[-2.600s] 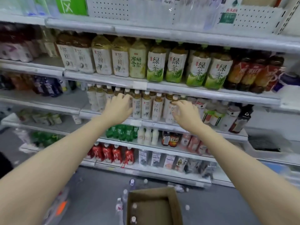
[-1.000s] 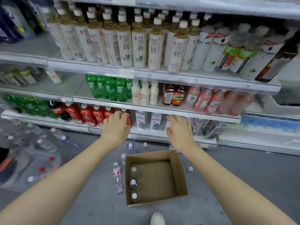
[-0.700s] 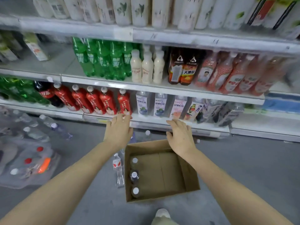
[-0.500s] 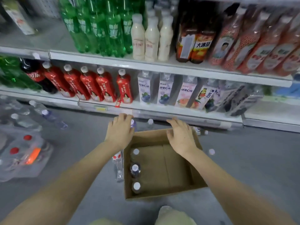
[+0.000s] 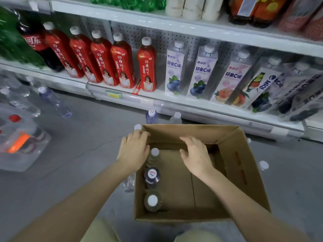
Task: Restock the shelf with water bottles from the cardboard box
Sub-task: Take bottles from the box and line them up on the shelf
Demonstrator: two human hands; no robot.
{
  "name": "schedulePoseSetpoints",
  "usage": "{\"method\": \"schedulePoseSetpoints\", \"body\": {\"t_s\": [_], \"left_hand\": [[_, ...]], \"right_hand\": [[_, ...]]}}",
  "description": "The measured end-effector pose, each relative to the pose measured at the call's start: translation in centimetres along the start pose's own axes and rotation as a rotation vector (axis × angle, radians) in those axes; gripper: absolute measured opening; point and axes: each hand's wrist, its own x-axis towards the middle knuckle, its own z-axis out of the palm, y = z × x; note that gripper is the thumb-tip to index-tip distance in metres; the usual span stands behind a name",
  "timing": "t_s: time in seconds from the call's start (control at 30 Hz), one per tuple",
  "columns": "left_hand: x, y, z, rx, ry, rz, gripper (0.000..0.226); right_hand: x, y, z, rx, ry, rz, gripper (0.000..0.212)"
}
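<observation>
An open cardboard box (image 5: 244,172) sits on the grey floor in front of me. Three water bottles stand in a row along its left wall: a far one (image 5: 154,155), a middle one (image 5: 152,175) and a near one (image 5: 152,200). My left hand (image 5: 134,151) hangs over the box's far left corner, fingers relaxed, beside the far bottle and holding nothing. My right hand (image 5: 195,154) hovers open over the middle of the box. The lowest shelf (image 5: 157,100) runs just beyond the box.
Red drink bottles (image 5: 122,62) and white cartons (image 5: 201,72) fill the lowest shelf. Loose water bottles stand between box and shelf (image 5: 152,117) and left of the box (image 5: 129,182). Plastic-wrapped bottle packs (image 5: 19,142) lie on the floor at left.
Both hands came down from the upper shelves to the box, and my view dropped and closed in on it. The three bottles in the box have not moved.
</observation>
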Motion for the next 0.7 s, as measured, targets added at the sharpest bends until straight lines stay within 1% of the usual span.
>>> {"method": "schedulePoseSetpoints", "body": {"t_s": [0.2,0.33,0.5,0.6,0.7], "left_hand": [[-2.0,-1.2,3.3,0.062,0.057,0.030,0.029],[-2.6,-0.9,4.0,0.131,0.107,0.073,0.033],[-2.5,-0.6,4.4,0.145,0.146,0.106,0.030],[-2.9,-0.3,4.6,0.085,0.130,0.088,0.029],[-3.1,-0.3,5.1,0.060,0.110,0.079,0.027]], "right_hand": [[1.2,0.3,4.8,0.056,-0.124,-0.037,0.049],[2.3,0.0,7.0,0.115,-0.155,-0.049,0.052],[3.7,-0.5,9.1,0.149,-0.196,-0.095,0.054],[4.5,-0.9,10.3,0.167,-0.218,-0.092,0.049],[5.2,-1.3,11.4,0.160,-0.243,-0.094,0.036]]}}
